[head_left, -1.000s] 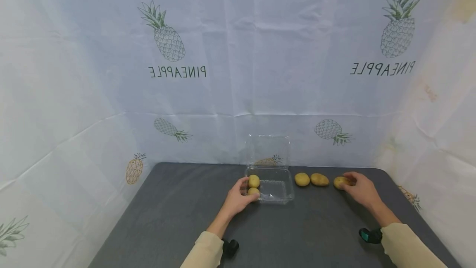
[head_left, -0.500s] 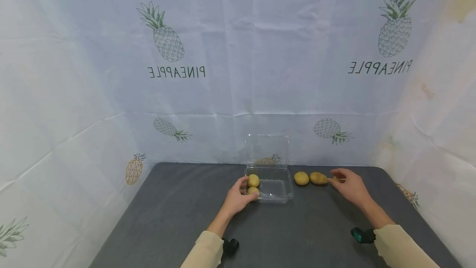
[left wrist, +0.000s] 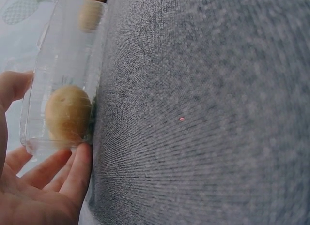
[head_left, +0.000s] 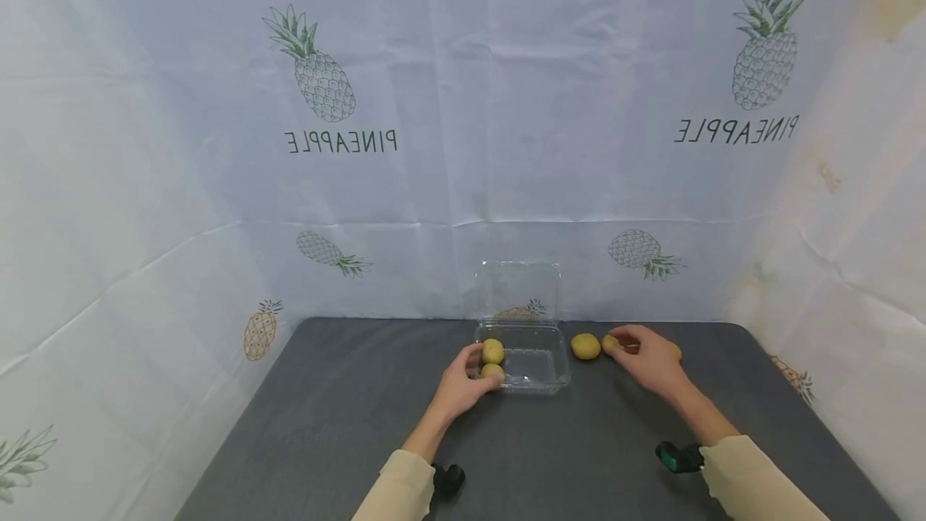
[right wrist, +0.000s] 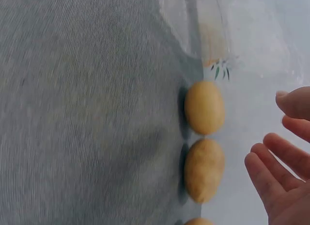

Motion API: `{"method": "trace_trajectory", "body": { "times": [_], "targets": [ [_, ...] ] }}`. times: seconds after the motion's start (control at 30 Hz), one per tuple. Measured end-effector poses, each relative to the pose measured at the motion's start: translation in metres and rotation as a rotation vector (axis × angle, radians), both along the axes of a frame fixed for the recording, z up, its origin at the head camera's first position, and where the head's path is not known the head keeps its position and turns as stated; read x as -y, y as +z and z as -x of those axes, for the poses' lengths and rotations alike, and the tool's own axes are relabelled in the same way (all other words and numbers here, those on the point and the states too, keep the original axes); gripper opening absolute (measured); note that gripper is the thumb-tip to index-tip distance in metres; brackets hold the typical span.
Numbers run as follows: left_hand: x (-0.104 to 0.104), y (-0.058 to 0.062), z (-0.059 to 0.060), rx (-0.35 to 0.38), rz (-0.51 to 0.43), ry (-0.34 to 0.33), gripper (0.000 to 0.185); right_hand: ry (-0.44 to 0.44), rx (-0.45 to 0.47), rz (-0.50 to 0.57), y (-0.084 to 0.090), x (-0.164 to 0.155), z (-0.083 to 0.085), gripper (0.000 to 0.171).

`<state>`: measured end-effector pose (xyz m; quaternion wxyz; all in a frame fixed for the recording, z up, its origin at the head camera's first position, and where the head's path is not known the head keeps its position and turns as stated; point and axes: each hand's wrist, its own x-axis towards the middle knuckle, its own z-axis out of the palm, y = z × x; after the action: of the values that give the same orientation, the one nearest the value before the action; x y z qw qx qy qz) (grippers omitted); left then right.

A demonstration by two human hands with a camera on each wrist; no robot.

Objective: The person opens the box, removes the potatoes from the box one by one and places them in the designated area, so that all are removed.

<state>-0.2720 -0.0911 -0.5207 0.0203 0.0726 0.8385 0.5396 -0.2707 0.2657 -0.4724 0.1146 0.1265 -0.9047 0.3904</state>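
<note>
A clear plastic clamshell box [head_left: 537,367] stands with its lid [head_left: 519,284] raised. Inside, along its left side, lie two potatoes [head_left: 493,350]. My left hand [head_left: 456,384] grips the box's left end, fingers and thumb spread around it; the left wrist view shows the fingertips [left wrist: 83,152] against the wall beside a potato [left wrist: 68,113]. My right hand [head_left: 649,362] hovers, fingers loosely bent and holding nothing, over the middle potato [head_left: 610,344] of a row right of the box. The row's other potatoes are a left one [head_left: 585,346] and a partly hidden right one [head_left: 676,351].
The dark grey table [head_left: 347,416] backs onto a white pineapple-print cloth [head_left: 448,143], which also hangs at both sides. The raised lid stands close to that cloth. A black wrist device [head_left: 450,481] is worn below each hand.
My right hand has moved left from the rightmost potato to above the middle one, leaving the right potato on the table. The left hand has stayed on the box.
</note>
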Motion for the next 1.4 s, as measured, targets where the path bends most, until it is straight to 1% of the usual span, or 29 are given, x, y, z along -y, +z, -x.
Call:
{"method": "trace_trajectory", "body": {
  "times": [0.33, 0.53, 0.8, 0.9, 1.13, 1.4],
  "targets": [
    [-0.001, 0.001, -0.001, 0.002, -0.004, 0.000, 0.076, 0.054, 0.017, 0.059, 0.006, 0.027, 0.002, 0.034],
    [0.000, 0.000, -0.001, 0.003, -0.004, -0.001, 0.076, 0.080, 0.031, 0.055, 0.010, 0.044, 0.004, 0.031],
    [0.000, 0.001, -0.001, 0.002, 0.005, 0.001, 0.076, 0.140, 0.063, 0.064, 0.016, 0.066, 0.005, 0.034],
    [0.000, 0.001, 0.000, 0.001, 0.010, -0.001, 0.076, 0.142, 0.067, 0.067, 0.017, 0.072, 0.006, 0.033],
    [0.000, 0.001, 0.000, 0.005, 0.014, 0.004, 0.076, 0.182, 0.064, 0.074, 0.014, 0.086, 0.011, 0.032],
    [-0.001, 0.001, 0.000, 0.002, 0.005, 0.009, 0.076, 0.193, 0.082, 0.072, 0.012, 0.103, 0.016, 0.031]
  ]
}}
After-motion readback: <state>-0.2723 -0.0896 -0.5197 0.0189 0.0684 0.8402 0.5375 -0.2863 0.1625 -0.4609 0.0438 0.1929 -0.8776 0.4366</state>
